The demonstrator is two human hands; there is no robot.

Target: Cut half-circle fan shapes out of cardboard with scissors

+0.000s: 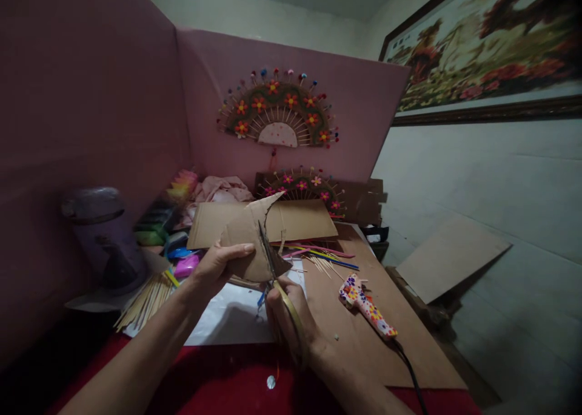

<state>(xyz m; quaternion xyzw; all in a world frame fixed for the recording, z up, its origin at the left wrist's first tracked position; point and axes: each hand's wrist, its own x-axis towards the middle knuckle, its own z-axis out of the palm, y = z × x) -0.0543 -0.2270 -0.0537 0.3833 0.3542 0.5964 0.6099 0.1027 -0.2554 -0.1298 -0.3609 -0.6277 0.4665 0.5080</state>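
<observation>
My left hand (222, 258) grips a piece of brown cardboard (240, 239) by its lower left side, thumb on top. The piece has a curved cut edge and a pointed tip at the top. In my right hand (293, 309) is a pair of scissors (291, 318) with yellowish handles and dark blades. The blades lie over the right part of the cardboard, pointing up and away from me. Behind the piece rests a larger cardboard sheet (309, 216). White paper (222, 324) lies below my hands.
A flower-patterned glue gun (368, 306) with a black cord lies on a cardboard sheet (409, 354) at right. Thin sticks (148, 300) and a large jar (104, 245) stand left. Colored strips (331, 257) lie behind. A decorated fan (277, 111) hangs on the pink panel (364, 111).
</observation>
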